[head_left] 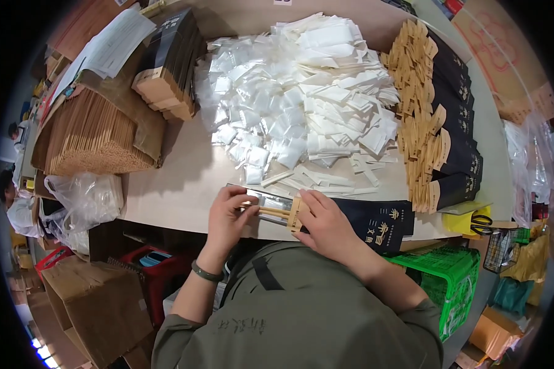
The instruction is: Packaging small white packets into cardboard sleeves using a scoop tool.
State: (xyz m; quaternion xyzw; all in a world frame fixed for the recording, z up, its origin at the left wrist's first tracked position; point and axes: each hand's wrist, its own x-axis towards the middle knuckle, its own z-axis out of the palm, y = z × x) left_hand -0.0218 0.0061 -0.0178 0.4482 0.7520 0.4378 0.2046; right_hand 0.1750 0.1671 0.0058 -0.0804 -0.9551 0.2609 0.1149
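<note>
At the table's near edge, my left hand [228, 215] is closed on a pair of wooden chopsticks [269, 211]. A clear, shiny packet lies with them, partly hidden by my fingers. The chopsticks reach the tan open end of a flat black paper sleeve [375, 224]. My right hand [323, 221] grips that sleeve at its tan end, the black part stretching off to the right beneath my wrist. Just beyond my hands lie small clear packets [258, 111] and white paper packets [345, 80], heaped together.
Filled black-and-tan sleeves [455, 129] overlap in a row at right. A stack of sleeves [172, 55] and a wrapped bundle of thin sticks [98, 138] stand left. Black-handled scissors [481, 224] rest at the right corner, above a green crate [455, 283]. A cardboard box [98, 301] sits lower left.
</note>
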